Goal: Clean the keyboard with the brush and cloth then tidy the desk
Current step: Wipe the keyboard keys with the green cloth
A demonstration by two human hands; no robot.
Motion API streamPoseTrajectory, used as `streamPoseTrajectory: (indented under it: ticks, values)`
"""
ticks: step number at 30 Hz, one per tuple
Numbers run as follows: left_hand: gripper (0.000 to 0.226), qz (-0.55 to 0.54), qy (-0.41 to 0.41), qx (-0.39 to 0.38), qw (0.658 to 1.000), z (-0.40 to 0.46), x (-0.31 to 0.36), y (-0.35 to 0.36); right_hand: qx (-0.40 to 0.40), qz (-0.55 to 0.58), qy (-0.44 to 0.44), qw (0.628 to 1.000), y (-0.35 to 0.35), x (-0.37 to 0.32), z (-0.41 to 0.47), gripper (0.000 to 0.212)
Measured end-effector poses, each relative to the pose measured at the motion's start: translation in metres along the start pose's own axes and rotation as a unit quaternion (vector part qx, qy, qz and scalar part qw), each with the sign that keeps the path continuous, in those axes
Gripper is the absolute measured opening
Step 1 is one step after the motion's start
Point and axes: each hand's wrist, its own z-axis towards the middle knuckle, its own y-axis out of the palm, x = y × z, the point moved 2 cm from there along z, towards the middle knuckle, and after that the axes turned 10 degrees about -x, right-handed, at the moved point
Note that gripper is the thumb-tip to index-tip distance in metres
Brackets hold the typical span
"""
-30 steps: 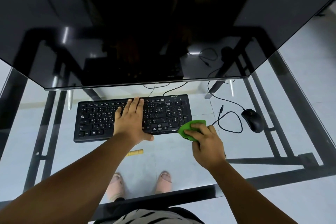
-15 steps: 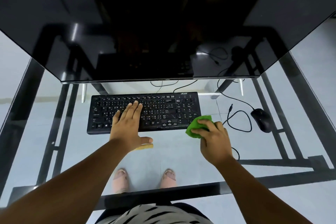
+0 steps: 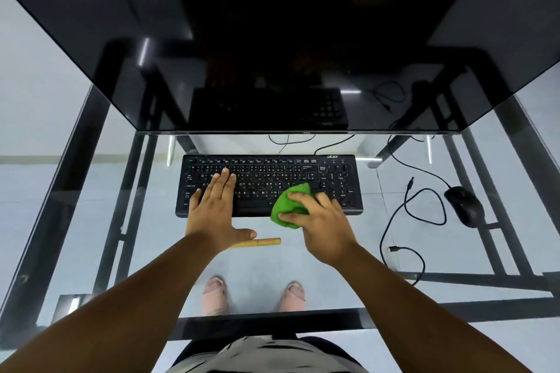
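A black keyboard (image 3: 266,172) lies on the glass desk (image 3: 333,251) under the monitor. My left hand (image 3: 216,209) rests flat on the keyboard's left half, fingers straight. My right hand (image 3: 321,221) grips a bunched green cloth (image 3: 289,204) and presses it on the keys at the right of the middle, near the front edge. The wooden handle of the brush (image 3: 260,242) lies on the glass in front of the keyboard, its left part hidden under my left wrist.
A large dark monitor (image 3: 272,39) overhangs the back of the desk. A black mouse (image 3: 465,206) and loose black cables (image 3: 406,221) lie to the right. The desk's black frame and my feet show through the glass.
My right hand has carried the green cloth from the keyboard's front right corner leftward onto the keys. My left hand stays flat on the left half. The camera view has shifted.
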Motion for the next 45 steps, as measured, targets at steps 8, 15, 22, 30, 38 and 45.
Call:
streamPoseTrajectory:
  ticks: [8, 15, 22, 30, 38, 45]
  values:
    - [0.13, -0.007, 0.0, -0.004, 1.0, 0.002, 0.001, 0.001, 0.027, 0.026, 0.066, 0.997, 0.0, 0.029, -0.026, 0.048]
    - [0.128, -0.005, 0.019, 0.001, 1.0, 0.0, -0.006, 0.004, -0.01, 0.016, -0.023, 1.0, 0.004, -0.032, 0.019, 0.057]
    - [0.128, -0.02, 0.009, -0.001, 1.0, -0.005, -0.028, 0.005, 0.034, 0.033, 0.035, 0.998, 0.003, 0.006, -0.005, 0.041]
    - [0.127, -0.029, 0.016, 0.003, 0.999, -0.005, -0.032, 0.007, 0.029, 0.048, 0.025, 0.998, 0.007, -0.01, 0.0, 0.048]
    - [0.12, -0.025, 0.028, 0.021, 0.999, -0.004, -0.023, 0.008, 0.123, 0.106, 0.156, 0.974, -0.004, 0.027, -0.016, 0.045]
    - [0.117, -0.02, 0.058, 0.037, 0.997, 0.004, -0.001, 0.012, 0.027, 0.091, 0.089, 0.992, -0.007, 0.018, -0.004, 0.051]
